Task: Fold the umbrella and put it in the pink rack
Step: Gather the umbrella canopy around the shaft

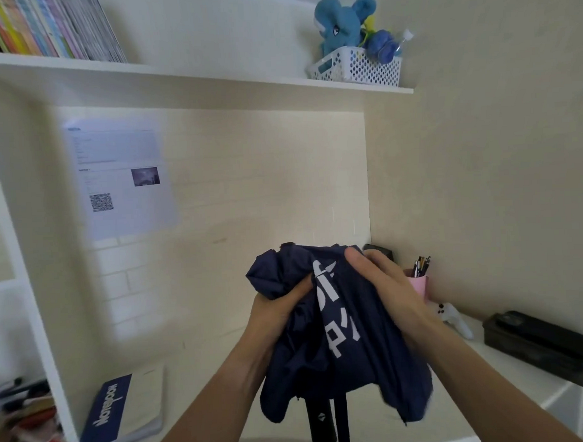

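While we hold the blue umbrella (340, 331) above the table (204, 405), our left hand (280, 307) and right hand (381, 283) squeeze its cloth, maybe bunching it.

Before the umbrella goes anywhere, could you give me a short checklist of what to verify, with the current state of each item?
1. Both hands on the umbrella: ok. The left hand grips the bunched fabric and the right hand wraps over the top.
2. Canopy gathered tightly: not ok. The navy fabric is loose and puffed out.
3. Strap fastened around the canopy: cannot tell.
4. Handle free: ok. It hangs below the fabric.
5. Pink rack located: cannot tell. Only a pink cup holding pens shows on the desk.
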A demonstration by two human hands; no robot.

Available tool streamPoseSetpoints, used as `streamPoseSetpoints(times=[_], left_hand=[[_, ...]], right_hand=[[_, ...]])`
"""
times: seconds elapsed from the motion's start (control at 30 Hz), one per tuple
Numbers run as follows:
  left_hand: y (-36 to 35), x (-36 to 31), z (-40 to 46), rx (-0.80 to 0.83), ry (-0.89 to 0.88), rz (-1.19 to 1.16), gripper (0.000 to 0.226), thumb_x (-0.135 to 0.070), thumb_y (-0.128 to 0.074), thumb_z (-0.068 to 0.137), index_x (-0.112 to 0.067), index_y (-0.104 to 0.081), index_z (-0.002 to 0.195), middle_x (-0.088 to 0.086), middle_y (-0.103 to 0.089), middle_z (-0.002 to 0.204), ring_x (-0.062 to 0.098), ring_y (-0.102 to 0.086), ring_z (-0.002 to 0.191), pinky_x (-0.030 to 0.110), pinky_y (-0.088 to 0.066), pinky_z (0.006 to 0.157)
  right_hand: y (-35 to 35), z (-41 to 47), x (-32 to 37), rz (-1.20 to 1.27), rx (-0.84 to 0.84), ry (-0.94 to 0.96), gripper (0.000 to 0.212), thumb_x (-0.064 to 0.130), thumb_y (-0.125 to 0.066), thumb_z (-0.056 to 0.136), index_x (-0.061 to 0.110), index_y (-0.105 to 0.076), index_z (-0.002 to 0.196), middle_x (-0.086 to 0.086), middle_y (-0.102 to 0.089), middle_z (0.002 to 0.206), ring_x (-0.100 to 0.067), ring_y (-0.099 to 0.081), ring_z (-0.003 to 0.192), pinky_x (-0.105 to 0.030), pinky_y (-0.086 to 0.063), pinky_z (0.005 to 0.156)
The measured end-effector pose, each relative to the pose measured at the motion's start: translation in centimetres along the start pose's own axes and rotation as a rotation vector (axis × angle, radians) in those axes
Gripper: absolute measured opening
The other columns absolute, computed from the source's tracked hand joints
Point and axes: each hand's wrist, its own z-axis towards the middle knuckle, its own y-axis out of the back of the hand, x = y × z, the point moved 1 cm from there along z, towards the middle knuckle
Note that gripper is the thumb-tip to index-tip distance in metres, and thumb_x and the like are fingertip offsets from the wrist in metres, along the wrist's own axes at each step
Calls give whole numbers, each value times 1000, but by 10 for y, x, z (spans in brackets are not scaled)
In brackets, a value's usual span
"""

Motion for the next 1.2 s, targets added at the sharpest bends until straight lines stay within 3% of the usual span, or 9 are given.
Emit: streamPoseSetpoints(times=[0.1, 0.23, 0.4, 0.57, 0.7, 0.87, 0.97, 1.07, 1.2], left_hand=[[-3, 4, 1, -64, 21, 12, 20, -13, -88, 81, -5, -77, 96, 6, -84, 79, 17, -81, 70, 25, -62, 56], [-3, 8, 2, -128, 98, -62, 37, -16, -93, 78, -1, -79, 108, 17, -84, 101, 34, -82, 93, 42, -67, 78], [5, 7, 4, -122, 161, -154, 63, -24, -98, 60, -3, -78, 116, 13, -84, 108, 32, -81, 101, 45, -64, 92], [4, 6, 3, -78, 181, -125, 73, -40, -96, 58, -6, -77, 120, 11, -84, 111, 30, -80, 105, 47, -62, 99], [0, 6, 3, -46, 199, -93, 84, -77, -77, 65, -13, -73, 119, 9, -83, 112, 26, -80, 102, 42, -65, 88], [-5, 5, 11, 70, 200, -121, 26, -40, -59, 103, -17, -69, 92, -9, -79, 65, 2, -76, 57, 19, -59, 53], [-13, 9, 8, 43, 203, -195, 50, -44, -96, 60, -8, -83, 92, 13, -84, 91, 21, -82, 84, 32, -65, 78], [-8, 8, 5, -8, 229, -281, 56, -36, -91, 79, -9, -76, 125, 18, -78, 126, 35, -76, 115, 51, -57, 106], [-2, -3, 5, -124, 183, -247, 43, -34, -88, 84, -11, -79, 119, 11, -82, 116, 32, -79, 108, 50, -60, 102]], right_hand=[[-8, -10, -2, -398, -105, 160, 88, 79, -79, 57, 39, -45, 128, 8, -49, 135, -5, -57, 118, -26, -48, 98], [-10, -13, -17, -786, -171, 327, 36, 56, -87, 66, 34, -67, 87, 7, -42, 142, -8, -49, 124, -24, -45, 95], [20, 1, -23, -311, -186, 51, 19, 13, -77, 91, 14, -80, 72, -3, -79, 94, -21, -72, 86, -30, -53, 79], [26, -2, -25, -214, -147, -42, 27, 17, -63, 101, -3, -78, 89, -19, -70, 88, -25, -64, 80, -34, -46, 72], [17, -10, -11, -278, -142, 20, 38, 34, -63, 100, 2, -65, 79, 1, -57, 71, -15, -56, 72, -30, -39, 65], [-8, -15, -9, -358, -55, 3, 42, 60, -84, 72, 25, -66, 88, 8, -71, 85, -13, -69, 83, -32, -54, 76], [-9, -8, -9, -137, -24, -34, 17, 32, -73, 93, 18, -77, 102, -6, -81, 104, -26, -75, 105, -48, -58, 96], [4, -1, -9, 177, -162, -172, 22, 22, -66, 99, 2, -75, 106, -13, -80, 104, -25, -76, 96, -39, -60, 83], [26, 5, -15, 1, -478, -113, 34, 24, -78, 85, 18, -65, 115, -7, -71, 116, -23, -68, 104, -40, -56, 88]])
